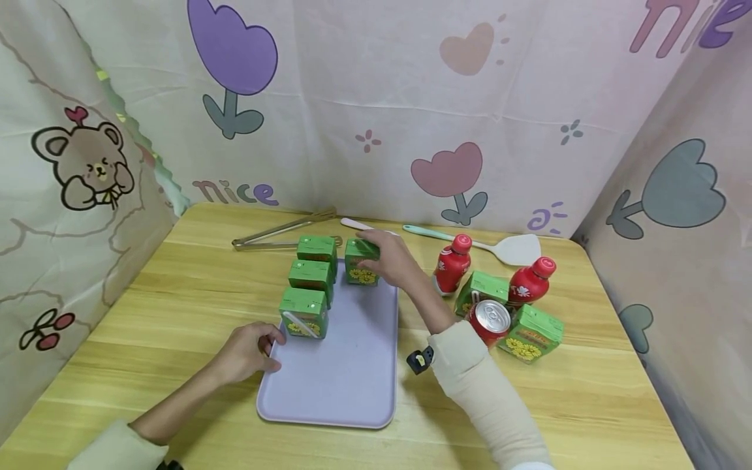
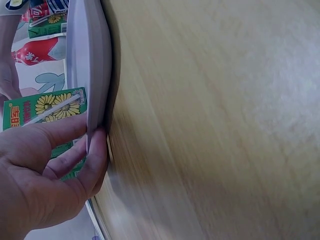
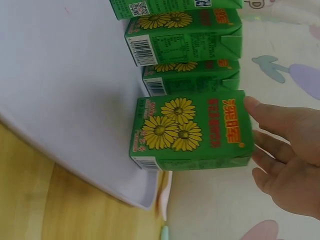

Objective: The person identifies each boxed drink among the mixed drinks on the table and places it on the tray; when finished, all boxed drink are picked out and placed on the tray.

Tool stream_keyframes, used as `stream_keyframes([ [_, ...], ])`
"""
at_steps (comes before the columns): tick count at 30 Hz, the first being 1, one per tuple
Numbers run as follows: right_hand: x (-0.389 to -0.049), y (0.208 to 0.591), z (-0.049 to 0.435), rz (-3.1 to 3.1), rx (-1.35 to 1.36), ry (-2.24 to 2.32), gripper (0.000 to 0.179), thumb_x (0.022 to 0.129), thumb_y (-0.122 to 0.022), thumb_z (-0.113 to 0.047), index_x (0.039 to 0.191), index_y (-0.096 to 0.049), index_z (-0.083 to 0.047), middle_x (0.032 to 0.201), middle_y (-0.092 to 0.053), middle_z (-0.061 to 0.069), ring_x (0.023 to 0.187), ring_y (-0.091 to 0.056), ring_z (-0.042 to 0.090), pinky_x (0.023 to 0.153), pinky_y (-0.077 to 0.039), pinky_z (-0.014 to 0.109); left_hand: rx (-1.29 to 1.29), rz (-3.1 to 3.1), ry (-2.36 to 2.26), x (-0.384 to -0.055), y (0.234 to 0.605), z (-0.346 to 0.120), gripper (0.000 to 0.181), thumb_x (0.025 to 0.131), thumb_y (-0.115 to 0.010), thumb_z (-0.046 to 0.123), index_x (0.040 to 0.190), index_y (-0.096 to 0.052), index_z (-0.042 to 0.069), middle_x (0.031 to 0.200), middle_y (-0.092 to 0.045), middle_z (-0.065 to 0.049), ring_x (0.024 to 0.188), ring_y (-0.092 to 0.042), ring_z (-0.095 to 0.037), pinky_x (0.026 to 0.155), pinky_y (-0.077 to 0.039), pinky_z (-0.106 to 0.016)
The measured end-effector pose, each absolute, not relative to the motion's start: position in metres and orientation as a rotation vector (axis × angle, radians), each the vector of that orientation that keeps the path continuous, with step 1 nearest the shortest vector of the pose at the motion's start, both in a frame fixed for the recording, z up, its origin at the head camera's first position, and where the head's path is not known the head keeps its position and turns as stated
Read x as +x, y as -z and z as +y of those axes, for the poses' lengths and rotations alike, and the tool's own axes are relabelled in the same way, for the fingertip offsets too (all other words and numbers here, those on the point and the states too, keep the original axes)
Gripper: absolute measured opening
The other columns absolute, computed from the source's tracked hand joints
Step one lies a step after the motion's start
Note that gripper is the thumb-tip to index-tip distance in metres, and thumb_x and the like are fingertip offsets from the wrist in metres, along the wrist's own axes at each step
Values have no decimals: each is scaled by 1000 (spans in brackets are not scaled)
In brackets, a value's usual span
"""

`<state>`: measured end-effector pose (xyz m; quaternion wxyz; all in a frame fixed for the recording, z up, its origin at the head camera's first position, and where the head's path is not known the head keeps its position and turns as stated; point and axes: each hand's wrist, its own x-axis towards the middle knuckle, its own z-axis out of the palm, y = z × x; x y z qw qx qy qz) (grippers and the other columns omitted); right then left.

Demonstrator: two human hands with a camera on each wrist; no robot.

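A lilac tray [image 1: 352, 378] lies on the wooden table. My left hand [image 1: 243, 352] pinches its left rim; in the left wrist view, fingers [image 2: 95, 160] curl under the edge. Three green juice cartons [image 1: 303, 301] stand in a column along the tray's left side, the nearest with a white straw on its face. Toward the far right corner stands another green juice carton [image 3: 172, 127], printed with yellow flowers. My right hand [image 1: 392, 260] holds this one near its top, the fingertips at its upper edges in the right wrist view.
Right of the tray are two red bottles [image 1: 451, 266], a red can [image 1: 491, 320] and two more green cartons [image 1: 531, 334]. Metal tongs [image 1: 276, 234] and a white spatula [image 1: 517, 250] with a mint handle lie along the back, before a printed curtain [image 1: 352, 91].
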<state>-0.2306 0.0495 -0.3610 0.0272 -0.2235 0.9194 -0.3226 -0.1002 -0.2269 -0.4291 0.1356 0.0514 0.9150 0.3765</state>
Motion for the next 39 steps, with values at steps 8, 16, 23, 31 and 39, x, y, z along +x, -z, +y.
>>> stream_keyframes([
  [8, -212, 350, 67, 2880, -775, 991, 60, 81, -74, -15, 137, -50, -12, 141, -50, 7, 133, -44, 26, 109, -37, 44, 169, 2651, -1101, -101, 429, -227, 32, 63, -79, -4, 91, -65, 1, 81, -54, -7, 73, -49, -17, 57, -43, -20],
  [16, -187, 337, 95, 2926, -774, 1007, 62, 81, -75, -20, 137, -50, -15, 140, -52, 6, 132, -45, 25, 108, -38, 43, 172, 2650, -1095, -102, 429, -225, 33, 63, -80, -4, 91, -65, 2, 81, -55, -7, 73, -49, -16, 57, -43, -20],
  [23, -155, 331, 133, 3023, -825, 1104, 62, 75, -80, -21, 132, -55, -12, 135, -56, 9, 116, -59, 27, 105, -41, 45, 187, 2648, -1098, -103, 430, -226, 34, 62, -80, -3, 92, -65, 1, 79, -55, -6, 73, -49, -16, 57, -43, -20],
  [31, -122, 332, 182, 3106, -647, 1252, 66, 71, -83, -20, 131, -57, -18, 132, -59, 2, 126, -53, 21, 99, -46, 45, 186, 2640, -1101, -103, 432, -229, 34, 61, -81, -3, 91, -65, 1, 78, -54, -6, 71, -48, -15, 56, -43, -20],
  [39, -103, 349, 239, 3164, -410, 1267, 64, 73, -81, -19, 132, -56, -21, 130, -60, 3, 115, -46, -11, 90, -38, 5, 178, 2642, -1105, -102, 431, -228, 35, 61, -81, -3, 92, -65, 1, 78, -54, -6, 71, -48, -15, 56, -43, -20],
])
